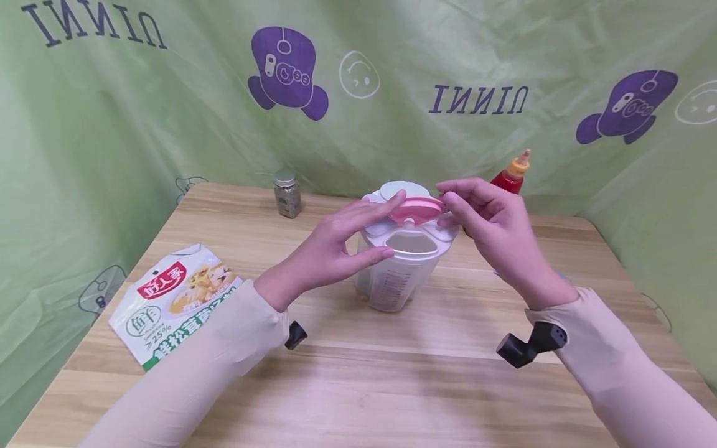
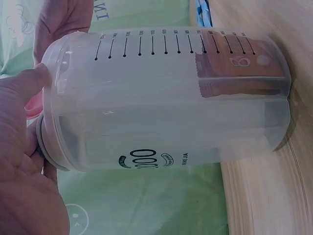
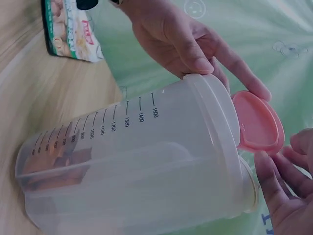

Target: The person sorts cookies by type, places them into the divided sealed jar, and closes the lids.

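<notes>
A clear plastic storage container (image 1: 390, 286) with a white lid stands upright on the table, measuring marks down its side. Its pink flap (image 3: 257, 122) is raised, leaving one opening in the lid uncovered. Orange-brown packets (image 2: 239, 66) lie at the bottom inside. My left hand (image 1: 330, 246) grips the lid from the left, thumb on the near rim and a finger reaching to the flap. From the other side, my right hand (image 1: 493, 221) pinches the flap's edge between thumb and fingers. The right fingertips are partly hidden behind the flap in the right wrist view.
A white food pouch (image 1: 173, 298) lies at the left of the wooden table (image 1: 358, 386). A small spice jar (image 1: 287, 196) stands at the back, left of the container. Behind my right hand is a red squeeze bottle (image 1: 511, 174). Green curtain (image 1: 358, 137) surrounds the table.
</notes>
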Action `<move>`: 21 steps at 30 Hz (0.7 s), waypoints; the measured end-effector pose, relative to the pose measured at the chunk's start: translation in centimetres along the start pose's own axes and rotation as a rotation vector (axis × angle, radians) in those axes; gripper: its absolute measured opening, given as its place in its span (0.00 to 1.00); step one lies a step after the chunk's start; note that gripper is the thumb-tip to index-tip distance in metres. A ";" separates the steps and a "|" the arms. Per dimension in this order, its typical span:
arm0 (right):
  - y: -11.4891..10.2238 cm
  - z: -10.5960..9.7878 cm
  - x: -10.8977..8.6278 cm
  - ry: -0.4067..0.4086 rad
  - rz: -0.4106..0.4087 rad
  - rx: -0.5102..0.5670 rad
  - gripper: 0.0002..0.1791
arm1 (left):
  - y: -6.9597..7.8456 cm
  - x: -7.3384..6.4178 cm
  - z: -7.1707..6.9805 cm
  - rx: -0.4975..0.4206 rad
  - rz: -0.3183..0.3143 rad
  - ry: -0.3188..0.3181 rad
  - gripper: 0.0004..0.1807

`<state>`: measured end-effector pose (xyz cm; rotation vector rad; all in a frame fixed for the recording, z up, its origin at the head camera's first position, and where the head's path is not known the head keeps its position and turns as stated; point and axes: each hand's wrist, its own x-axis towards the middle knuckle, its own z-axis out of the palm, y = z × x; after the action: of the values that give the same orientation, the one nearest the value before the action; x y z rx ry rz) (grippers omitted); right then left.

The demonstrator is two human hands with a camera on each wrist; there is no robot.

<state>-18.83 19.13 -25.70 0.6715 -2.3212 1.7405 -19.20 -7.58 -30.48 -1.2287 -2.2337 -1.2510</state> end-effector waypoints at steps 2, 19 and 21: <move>-0.1 0.0 0.2 -0.024 0.031 -0.023 0.13 | 0.0 0.1 -0.1 -0.004 0.002 -0.004 0.40; -0.1 -0.4 0.6 -0.089 0.053 -0.246 0.13 | 1.5 1.9 -0.9 0.090 -0.195 -0.049 0.19; -0.2 -0.6 0.5 -0.098 0.048 -0.256 0.12 | 1.7 2.1 -0.9 0.095 -0.212 -0.042 0.17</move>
<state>-19.29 19.52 -25.19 0.6730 -2.5863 1.4203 -19.23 -6.74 -27.75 -1.0146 -2.4767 -1.1843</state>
